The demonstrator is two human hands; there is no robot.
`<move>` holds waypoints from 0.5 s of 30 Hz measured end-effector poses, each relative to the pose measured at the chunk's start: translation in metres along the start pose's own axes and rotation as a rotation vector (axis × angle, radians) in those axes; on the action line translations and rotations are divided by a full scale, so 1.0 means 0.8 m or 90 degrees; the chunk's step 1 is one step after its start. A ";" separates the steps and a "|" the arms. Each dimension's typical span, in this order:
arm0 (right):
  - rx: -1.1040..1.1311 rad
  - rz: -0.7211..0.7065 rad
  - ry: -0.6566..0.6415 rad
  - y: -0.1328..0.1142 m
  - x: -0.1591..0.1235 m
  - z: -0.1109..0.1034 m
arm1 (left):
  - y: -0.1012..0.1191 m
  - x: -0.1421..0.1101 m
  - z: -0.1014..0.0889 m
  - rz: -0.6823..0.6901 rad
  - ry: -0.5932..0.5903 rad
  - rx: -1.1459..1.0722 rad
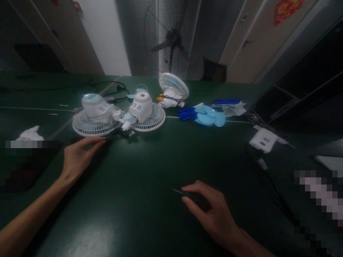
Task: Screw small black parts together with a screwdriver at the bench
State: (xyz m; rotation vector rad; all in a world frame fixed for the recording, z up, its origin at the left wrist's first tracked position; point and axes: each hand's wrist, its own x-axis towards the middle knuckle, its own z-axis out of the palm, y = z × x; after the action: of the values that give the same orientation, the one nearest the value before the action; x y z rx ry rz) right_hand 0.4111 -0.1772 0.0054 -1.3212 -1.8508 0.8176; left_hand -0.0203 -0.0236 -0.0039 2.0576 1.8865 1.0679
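Note:
My left hand (79, 155) reaches forward with fingers stretched out, fingertips at the near rim of a white fan (93, 116) lying face down on the dark green table (139, 200). A second white fan (144, 112) lies beside it, touching it. My right hand (211, 210) rests low on the table, fingers curled over a dark tool with a thin metal tip (177, 191) poking out to the left; the handle is mostly hidden. A third small fan (173, 89) stands farther back.
Light blue fan blades (210, 117) and blue gloves (187, 113) lie right of the fans. A white box (264, 140) with a cable sits at the right. Crumpled white cloth (29, 135) lies at the left. Black cables run behind. A floor fan (173, 37) stands beyond the table.

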 end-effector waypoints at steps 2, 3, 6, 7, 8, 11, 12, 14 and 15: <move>0.000 0.003 0.000 0.001 0.000 0.001 | -0.001 0.001 0.000 0.017 0.005 0.021; -0.001 0.005 -0.001 0.002 -0.001 0.001 | -0.002 0.002 0.000 0.029 0.011 0.032; -0.006 0.007 0.009 0.003 -0.002 0.003 | -0.004 0.005 0.001 0.036 0.026 0.045; -0.009 0.008 0.015 0.003 -0.002 0.003 | -0.005 0.006 0.002 0.021 0.022 0.038; -0.012 0.009 0.018 0.003 -0.002 0.003 | -0.005 0.006 0.002 0.004 0.013 0.028; -0.017 0.014 0.020 0.003 -0.002 0.003 | -0.006 0.006 0.003 -0.020 -0.011 0.021; -0.016 0.014 0.017 0.002 -0.001 0.002 | -0.006 0.006 0.003 -0.017 -0.008 0.022; -0.010 0.010 0.012 0.001 0.000 0.001 | -0.007 0.006 0.002 -0.041 0.005 0.002; -0.007 0.009 0.008 0.001 0.000 0.001 | -0.009 0.006 0.001 -0.070 0.006 -0.012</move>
State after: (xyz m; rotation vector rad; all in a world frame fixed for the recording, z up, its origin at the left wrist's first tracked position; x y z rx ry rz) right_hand 0.4111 -0.1770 0.0046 -1.3456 -1.8403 0.8059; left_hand -0.0257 -0.0172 -0.0063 1.9171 1.9608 1.0663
